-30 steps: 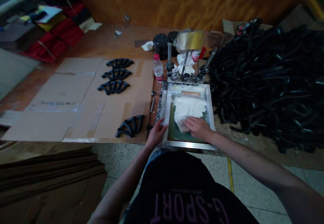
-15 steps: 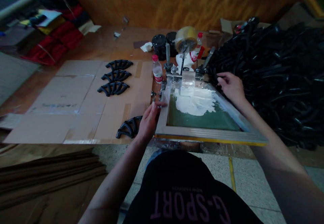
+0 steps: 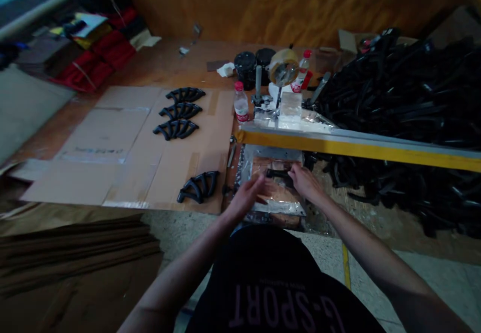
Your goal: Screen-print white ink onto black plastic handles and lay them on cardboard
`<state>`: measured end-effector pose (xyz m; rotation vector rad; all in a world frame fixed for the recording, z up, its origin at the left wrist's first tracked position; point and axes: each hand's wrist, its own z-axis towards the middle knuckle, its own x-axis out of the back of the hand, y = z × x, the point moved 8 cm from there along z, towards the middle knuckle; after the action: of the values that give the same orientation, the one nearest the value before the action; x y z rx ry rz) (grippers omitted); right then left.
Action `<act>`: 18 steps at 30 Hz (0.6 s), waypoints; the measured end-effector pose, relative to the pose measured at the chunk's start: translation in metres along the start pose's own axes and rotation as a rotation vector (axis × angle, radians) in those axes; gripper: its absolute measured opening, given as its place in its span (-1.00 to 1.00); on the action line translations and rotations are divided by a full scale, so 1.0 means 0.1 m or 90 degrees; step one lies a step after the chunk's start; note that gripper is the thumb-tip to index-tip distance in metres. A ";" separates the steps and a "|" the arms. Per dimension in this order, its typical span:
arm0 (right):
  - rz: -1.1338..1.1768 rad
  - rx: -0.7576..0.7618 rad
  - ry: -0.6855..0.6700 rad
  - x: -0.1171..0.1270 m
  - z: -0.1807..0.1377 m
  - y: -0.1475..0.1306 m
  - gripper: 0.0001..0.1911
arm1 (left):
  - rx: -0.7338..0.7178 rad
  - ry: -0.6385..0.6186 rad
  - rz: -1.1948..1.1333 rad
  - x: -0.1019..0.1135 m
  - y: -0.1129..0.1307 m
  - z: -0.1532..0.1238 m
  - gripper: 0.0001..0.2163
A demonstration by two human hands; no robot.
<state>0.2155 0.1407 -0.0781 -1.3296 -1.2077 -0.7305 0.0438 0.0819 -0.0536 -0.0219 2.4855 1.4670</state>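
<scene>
My right hand [image 3: 303, 181] pinches one end of a black curved tube-like piece [image 3: 278, 173] over a brown, tape-covered base plate [image 3: 276, 205]. My left hand [image 3: 251, 192] is at the other end of the piece, its fingers stretched out and apart; whether they touch it I cannot make out. Behind both hands the screen printing frame [image 3: 319, 145] is tilted up, its yellow-edged side facing me. White ink [image 3: 289, 121] shows behind that edge, while most of the mesh is hidden.
To the left, several rows of black pieces [image 3: 198, 186] lie on flat cardboard [image 3: 105, 142]. A large heap of black pieces [image 3: 398, 97] fills the right side. A red-capped bottle [image 3: 241, 105], dark tubs [image 3: 246, 67] and a tape roll [image 3: 283, 67] stand at the back.
The screen frame has swung from lying flat to tilted up. My right hand has come from the heap to the base plate with a black piece; my left hand has left the frame's side.
</scene>
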 end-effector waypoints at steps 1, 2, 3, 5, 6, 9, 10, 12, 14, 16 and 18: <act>0.017 0.020 0.018 0.02 -0.02 -0.11 -0.88 | 0.074 -0.018 -0.020 -0.05 -0.26 -0.05 -0.47; 0.027 0.057 0.038 0.02 -0.06 -0.27 -0.87 | 0.116 -0.017 -0.060 -0.08 -0.47 -0.10 -0.45; 0.027 0.107 0.056 -0.01 -0.11 -0.47 -0.87 | 0.130 -0.004 -0.112 -0.09 -0.60 -0.12 -0.43; -0.003 0.234 0.084 -0.11 -0.25 -0.95 -0.85 | 0.111 0.060 -0.209 0.00 -0.75 -0.14 -0.43; -0.024 0.299 0.094 -0.18 -0.33 -1.20 -0.83 | 0.094 0.112 -0.238 0.11 -0.78 -0.15 -0.45; -0.023 0.452 0.081 -0.36 -0.43 -1.81 -0.79 | 0.057 0.272 -0.252 0.64 -0.83 -0.25 -0.51; 0.000 0.483 0.060 -0.42 -0.40 -1.95 -0.79 | 0.047 0.318 -0.239 0.86 -0.85 -0.32 -0.52; 0.045 0.505 0.016 -0.53 -0.23 -2.15 -0.79 | 0.040 0.401 -0.192 1.33 -0.93 -0.47 -0.54; 0.058 0.488 -0.024 -0.68 0.05 -2.27 -0.77 | 0.076 0.490 -0.097 1.80 -1.09 -0.65 -0.53; 0.031 0.454 -0.075 -0.89 0.34 -2.35 -0.75 | 0.139 0.543 -0.003 2.18 -1.27 -0.78 -0.52; -0.005 0.417 -0.141 -1.14 0.57 -2.42 -0.75 | 0.189 0.551 0.054 2.43 -1.44 -0.81 -0.51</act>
<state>-0.0551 0.1287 -0.1161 -0.8662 -1.4656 -0.1551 -0.1880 -0.0303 -0.1949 -0.6246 3.3917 1.2601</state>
